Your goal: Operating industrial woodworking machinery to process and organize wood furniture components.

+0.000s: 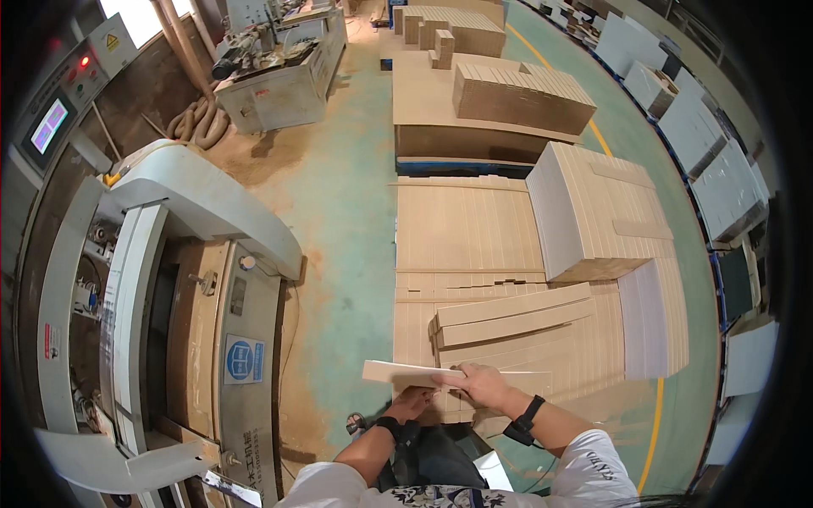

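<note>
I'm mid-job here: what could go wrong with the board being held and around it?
The long, flat light-brown board extends well left of the right hand, so it may tip if that grip slackens; I cannot tell whether the left hand supports it. Slanted long brown rectangular strips lie just beyond and might be knocked by a swing. Brown dust on the green floor could make footing slippery.

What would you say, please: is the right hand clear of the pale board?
No, the right hand grips the pale board.
</note>
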`<act>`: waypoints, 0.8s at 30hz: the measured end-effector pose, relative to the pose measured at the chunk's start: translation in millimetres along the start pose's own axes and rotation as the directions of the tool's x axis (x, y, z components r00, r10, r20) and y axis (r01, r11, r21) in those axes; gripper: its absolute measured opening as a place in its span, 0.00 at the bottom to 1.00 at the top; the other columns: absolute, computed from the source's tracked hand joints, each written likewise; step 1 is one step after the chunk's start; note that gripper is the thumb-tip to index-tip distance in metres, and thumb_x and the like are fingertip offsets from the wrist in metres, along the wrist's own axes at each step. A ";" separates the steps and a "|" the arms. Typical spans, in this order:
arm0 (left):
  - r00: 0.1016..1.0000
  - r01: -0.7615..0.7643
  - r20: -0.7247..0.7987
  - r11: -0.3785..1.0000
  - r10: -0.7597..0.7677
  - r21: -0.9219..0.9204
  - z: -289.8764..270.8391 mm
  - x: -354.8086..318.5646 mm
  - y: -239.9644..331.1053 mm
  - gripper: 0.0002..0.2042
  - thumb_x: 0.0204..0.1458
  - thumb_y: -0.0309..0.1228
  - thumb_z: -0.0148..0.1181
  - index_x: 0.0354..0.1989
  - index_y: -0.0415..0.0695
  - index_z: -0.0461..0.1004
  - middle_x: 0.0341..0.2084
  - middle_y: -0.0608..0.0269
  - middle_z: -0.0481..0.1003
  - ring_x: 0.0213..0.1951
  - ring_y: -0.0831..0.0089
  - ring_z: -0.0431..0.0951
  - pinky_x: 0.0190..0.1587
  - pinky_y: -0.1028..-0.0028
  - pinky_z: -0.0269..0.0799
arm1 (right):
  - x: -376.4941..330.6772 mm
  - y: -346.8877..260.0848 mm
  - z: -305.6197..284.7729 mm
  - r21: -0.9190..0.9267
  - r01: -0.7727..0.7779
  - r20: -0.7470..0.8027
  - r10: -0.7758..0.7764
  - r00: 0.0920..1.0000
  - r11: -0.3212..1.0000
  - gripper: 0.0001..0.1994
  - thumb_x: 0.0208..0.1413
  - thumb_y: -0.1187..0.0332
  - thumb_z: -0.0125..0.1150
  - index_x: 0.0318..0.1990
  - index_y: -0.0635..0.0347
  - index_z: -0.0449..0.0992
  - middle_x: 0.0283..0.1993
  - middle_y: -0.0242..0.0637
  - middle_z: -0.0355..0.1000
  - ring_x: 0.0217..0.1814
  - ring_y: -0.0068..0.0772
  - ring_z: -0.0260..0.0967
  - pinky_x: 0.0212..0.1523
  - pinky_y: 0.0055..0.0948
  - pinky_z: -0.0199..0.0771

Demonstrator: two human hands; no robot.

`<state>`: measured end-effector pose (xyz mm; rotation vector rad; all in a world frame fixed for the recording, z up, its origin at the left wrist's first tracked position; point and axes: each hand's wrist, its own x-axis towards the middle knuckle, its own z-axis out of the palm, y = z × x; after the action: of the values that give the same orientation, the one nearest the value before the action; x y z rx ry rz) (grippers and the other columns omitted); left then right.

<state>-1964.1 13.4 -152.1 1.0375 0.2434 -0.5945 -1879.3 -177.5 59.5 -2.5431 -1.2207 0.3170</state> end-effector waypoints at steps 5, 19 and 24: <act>0.953 -0.297 -0.035 0.949 0.301 0.103 9.6 -21.9 7.4 0.12 0.48 0.23 0.51 0.43 0.41 0.68 0.38 0.62 0.71 0.43 0.67 0.71 0.45 0.68 0.67 | 17.6 -12.4 -11.8 0.051 0.059 0.075 -0.063 0.995 0.997 0.28 0.48 0.65 0.52 0.58 0.28 0.56 0.28 0.37 0.61 0.28 0.38 0.66 0.24 0.32 0.69; 0.765 -0.619 -0.480 0.695 0.429 -0.366 48.7 -222.2 239.2 0.29 0.46 0.38 0.60 0.55 0.47 0.53 0.50 0.63 0.62 0.49 0.72 0.66 0.49 0.64 0.64 | 126.9 -232.5 -169.1 0.013 0.310 0.015 -0.310 0.951 0.951 0.33 0.39 0.63 0.62 0.57 0.39 0.60 0.33 0.49 0.65 0.30 0.48 0.68 0.27 0.40 0.67; 0.466 -0.847 -0.688 0.506 0.556 -0.165 9.5 -361.8 309.0 0.30 0.46 0.39 0.60 0.55 0.47 0.53 0.50 0.62 0.62 0.51 0.71 0.65 0.48 0.65 0.65 | 166.9 -407.5 -219.5 0.030 0.467 -0.063 -0.465 0.883 0.883 0.36 0.34 0.79 0.60 0.57 0.46 0.61 0.42 0.51 0.67 0.40 0.51 0.68 0.36 0.36 0.69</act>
<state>-2085.2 244.7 245.8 0.6707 0.3999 0.6088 -1999.0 157.3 399.6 -2.1102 -1.7257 0.1573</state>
